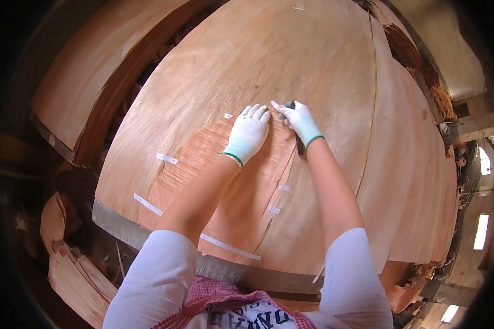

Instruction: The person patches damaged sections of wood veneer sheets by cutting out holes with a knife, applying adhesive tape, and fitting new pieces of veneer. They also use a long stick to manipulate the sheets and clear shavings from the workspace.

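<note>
A reddish, rippled veneer piece (241, 181) lies on a broad, pale wood veneer sheet (313, 60). Short strips of white perforated tape (167, 158) sit along its edges. My left hand (248, 131), in a white glove with a green cuff, presses flat near the piece's far end, fingers stretched out. Just right of it, my gloved right hand (299, 122) is closed, with a short strip of white tape (274, 104) sticking out from its fingertips. A dark, narrow tool (300, 146) shows under the right wrist; most of it is hidden, and its kind is unclear.
A long split or seam (372, 98) runs down the sheet's right side. Another veneer stack (93, 71) stands at the left, with torn veneer scraps (79, 274) below it. Along the near side runs the stack's grey edge (121, 225). Ragged veneer (439, 93) lies at the far right.
</note>
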Motion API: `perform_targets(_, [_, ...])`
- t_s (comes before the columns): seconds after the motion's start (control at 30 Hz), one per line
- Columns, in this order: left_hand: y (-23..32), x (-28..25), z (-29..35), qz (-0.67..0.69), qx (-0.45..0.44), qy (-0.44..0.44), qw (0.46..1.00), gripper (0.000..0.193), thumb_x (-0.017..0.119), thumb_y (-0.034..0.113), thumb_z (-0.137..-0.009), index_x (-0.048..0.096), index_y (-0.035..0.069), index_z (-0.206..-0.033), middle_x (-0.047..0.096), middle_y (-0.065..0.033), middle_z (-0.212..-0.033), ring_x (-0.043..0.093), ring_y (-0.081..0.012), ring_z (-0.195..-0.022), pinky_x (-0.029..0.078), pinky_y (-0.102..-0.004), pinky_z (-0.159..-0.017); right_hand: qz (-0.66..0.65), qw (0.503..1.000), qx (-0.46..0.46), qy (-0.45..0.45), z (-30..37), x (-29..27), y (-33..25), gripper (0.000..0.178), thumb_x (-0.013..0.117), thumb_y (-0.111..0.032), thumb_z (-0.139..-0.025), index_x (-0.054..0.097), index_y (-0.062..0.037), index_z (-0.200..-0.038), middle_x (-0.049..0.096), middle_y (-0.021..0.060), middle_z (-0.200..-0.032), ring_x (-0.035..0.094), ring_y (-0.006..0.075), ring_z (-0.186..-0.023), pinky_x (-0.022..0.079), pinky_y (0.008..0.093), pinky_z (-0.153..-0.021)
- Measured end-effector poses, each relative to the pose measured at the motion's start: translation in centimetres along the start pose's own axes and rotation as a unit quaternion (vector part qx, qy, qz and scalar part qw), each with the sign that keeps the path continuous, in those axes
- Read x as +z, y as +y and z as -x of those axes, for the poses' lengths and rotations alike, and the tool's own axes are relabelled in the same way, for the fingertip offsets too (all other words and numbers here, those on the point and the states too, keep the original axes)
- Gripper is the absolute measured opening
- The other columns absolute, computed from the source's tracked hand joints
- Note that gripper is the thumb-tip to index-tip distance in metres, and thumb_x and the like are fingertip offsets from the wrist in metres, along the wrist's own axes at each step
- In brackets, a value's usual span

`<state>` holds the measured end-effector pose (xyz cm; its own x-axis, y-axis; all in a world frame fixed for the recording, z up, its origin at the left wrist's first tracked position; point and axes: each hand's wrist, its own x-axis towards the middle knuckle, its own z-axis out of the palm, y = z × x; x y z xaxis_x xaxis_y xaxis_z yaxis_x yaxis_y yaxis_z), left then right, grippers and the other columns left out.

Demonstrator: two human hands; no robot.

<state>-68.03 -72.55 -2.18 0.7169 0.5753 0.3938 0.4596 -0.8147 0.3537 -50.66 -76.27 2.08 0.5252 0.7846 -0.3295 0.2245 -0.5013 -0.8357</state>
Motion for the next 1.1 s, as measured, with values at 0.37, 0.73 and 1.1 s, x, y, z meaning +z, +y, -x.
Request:
perform_targets(0.37, [2.9,-1.0,-3.9,-0.168,0.028,-0.18,0.969,0.047,0.049,0.014,-0.089,0.047,0.004,-0.135,0.048,-0.0166,-0.141,0.042,-0.0304,-0.134,0.022,-0.0405,-0.115,0.031,0.999,-0.036,0.022,-0.4,0.0,2.6,0.021,0.071,-0.015,-0.082,0.064,0.0024,-0.09,0.066,0.0118,-0.071,0.064,0.0217,-0.059,0.05,0.0349,-0.054])
perform_targets(0.73, [7.4,0.8,1.0,0.066,0.088,-0.135,0.985,0.048,0.047,0.005,-0.088,0.044,0.009,-0.136,0.061,-0.0175,-0.121,0.057,-0.0312,-0.116,0.041,-0.0411,-0.104,0.062,0.981,0.184,0.012,10.3,-4.4,4.3,0.022,0.068,-0.019,-0.085,0.06,-0.0022,-0.074,0.059,0.0078,-0.058,0.053,0.0154,-0.045,0.039,0.0312,-0.041])
perform_targets(1.1, [-14.8,-17.5,22.0,0.114,-0.349,0.228,0.902,0.04,0.057,0.006,-0.089,0.054,0.0,-0.129,0.062,-0.0186,-0.125,0.059,-0.0278,-0.117,0.044,-0.0372,-0.102,-0.177,0.947,0.223,0.152,36.8,-10.0,15.2,0.011,0.062,-0.015,-0.092,0.052,-0.0144,-0.093,0.055,-0.0016,-0.069,0.04,0.0036,-0.045,0.029,0.0187,-0.037])
